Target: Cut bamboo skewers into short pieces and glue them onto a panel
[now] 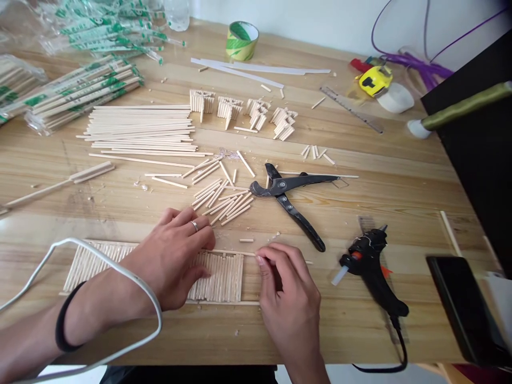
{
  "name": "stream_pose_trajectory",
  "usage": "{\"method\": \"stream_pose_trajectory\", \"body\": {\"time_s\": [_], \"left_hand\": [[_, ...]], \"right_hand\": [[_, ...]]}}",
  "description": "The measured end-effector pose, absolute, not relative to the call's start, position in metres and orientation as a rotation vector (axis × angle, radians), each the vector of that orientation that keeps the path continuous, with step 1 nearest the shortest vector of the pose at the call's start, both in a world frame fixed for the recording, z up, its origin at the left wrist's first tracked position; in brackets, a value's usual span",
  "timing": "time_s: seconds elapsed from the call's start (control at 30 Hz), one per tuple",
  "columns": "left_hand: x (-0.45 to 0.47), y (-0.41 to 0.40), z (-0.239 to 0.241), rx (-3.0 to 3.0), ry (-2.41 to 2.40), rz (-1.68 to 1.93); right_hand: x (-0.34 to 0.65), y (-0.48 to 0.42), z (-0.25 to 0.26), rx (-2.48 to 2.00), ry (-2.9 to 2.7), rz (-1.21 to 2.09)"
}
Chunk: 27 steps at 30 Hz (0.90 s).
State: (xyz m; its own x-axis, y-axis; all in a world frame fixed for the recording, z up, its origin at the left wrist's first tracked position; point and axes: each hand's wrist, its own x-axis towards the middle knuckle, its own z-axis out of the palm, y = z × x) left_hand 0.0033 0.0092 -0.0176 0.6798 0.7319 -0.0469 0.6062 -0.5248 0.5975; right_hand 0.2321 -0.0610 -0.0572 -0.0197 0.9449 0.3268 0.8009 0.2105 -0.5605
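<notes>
A flat panel of short wooden sticks (218, 277), laid side by side between long thin sticks, lies near the table's front edge. My left hand (168, 256) rests over its middle, fingers bent at the far edge and thumb on the slats, gripping it. At the panel's right end, my right hand (290, 298) pinches the long wooden stick (246, 252) that runs along the far edge. That stick continues past my fingers to the right. Beyond my left hand lies a loose pile of cut sticks (228, 202). A tiny stick piece (246, 240) lies between my hands.
Black cutters (286, 186) lie behind my right hand; a glue gun (370, 266) and phone (460, 298) are to the right. Long sticks (140, 128), small stick assemblies (230, 108), a tape roll (242, 41) and tape measure (375, 80) sit farther back. A white cable (154, 298) crosses my left forearm.
</notes>
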Motion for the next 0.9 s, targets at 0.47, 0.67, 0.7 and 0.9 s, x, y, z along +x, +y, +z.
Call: {"method": "stream_pose_trajectory", "body": {"time_s": [0.47,0.67,0.7,0.9], "left_hand": [[0.0034,0.0111,-0.0142,2.277,1.017,0.254],[0.0027,0.0105,-0.0146,2.266,1.018,0.264],[0.0026,0.0105,-0.0149,2.264,1.010,0.266],[0.0043,0.0113,-0.0132,2.270,1.046,0.236]], "right_hand": [[0.2313,-0.0614,-0.0567,-1.629,-1.834,0.279],[0.2311,-0.0610,-0.0576,-1.636,-1.825,0.293],[0.2311,-0.0610,-0.0579,-1.637,-1.824,0.290],[0.2308,-0.0610,-0.0572,-1.631,-1.817,0.296]]}}
